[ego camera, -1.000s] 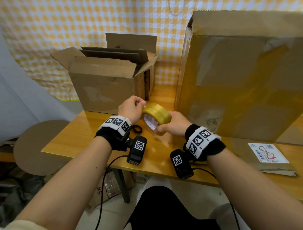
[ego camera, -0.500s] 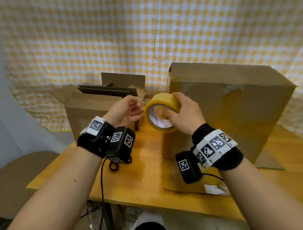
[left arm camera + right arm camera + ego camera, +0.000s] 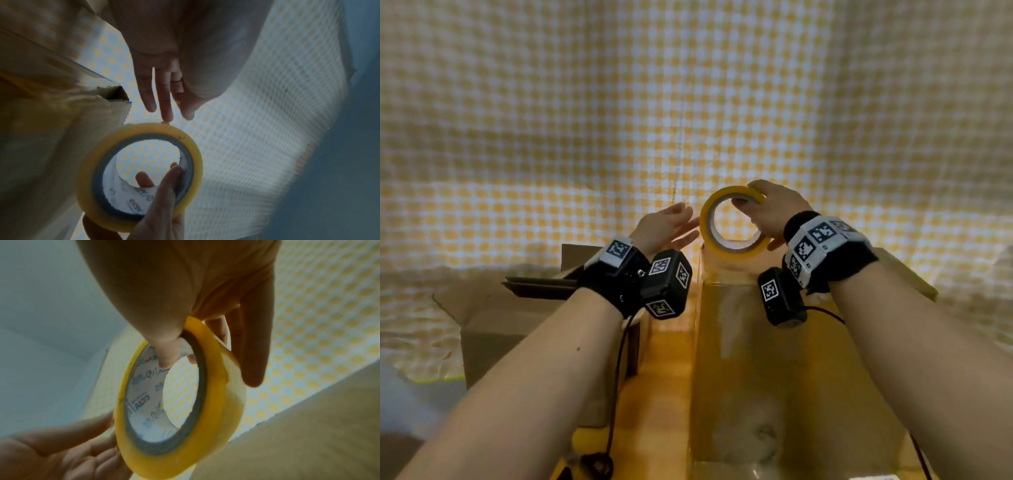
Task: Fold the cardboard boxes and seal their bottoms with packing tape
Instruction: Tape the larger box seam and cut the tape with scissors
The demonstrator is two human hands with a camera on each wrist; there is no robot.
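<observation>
My right hand [image 3: 770, 209] grips a yellow packing tape roll [image 3: 732, 246], thumb inside the core, and holds it upright at the top far edge of the tall cardboard box [image 3: 791, 377]. My left hand [image 3: 671, 228] is beside the roll with straight fingers, and its fingertips [image 3: 167, 119] touch the roll's rim [image 3: 88, 170]. From the right wrist, the roll [image 3: 216, 402] hangs from my thumb [image 3: 164, 353], with the left palm [image 3: 61, 451] below it and the box [image 3: 308, 434] to the right. A glossy strip runs down the box's near face under the roll.
A smaller open cardboard box [image 3: 517, 329] stands to the left of the tall one on the wooden table [image 3: 661, 411]. A yellow checked curtain [image 3: 688, 102] hangs close behind both. A black cable runs down from my left wrist.
Both hands have risen with the roll from table height to the tall box's top. The left hand's fingers have straightened from a pinch at the roll. The view has tilted up.
</observation>
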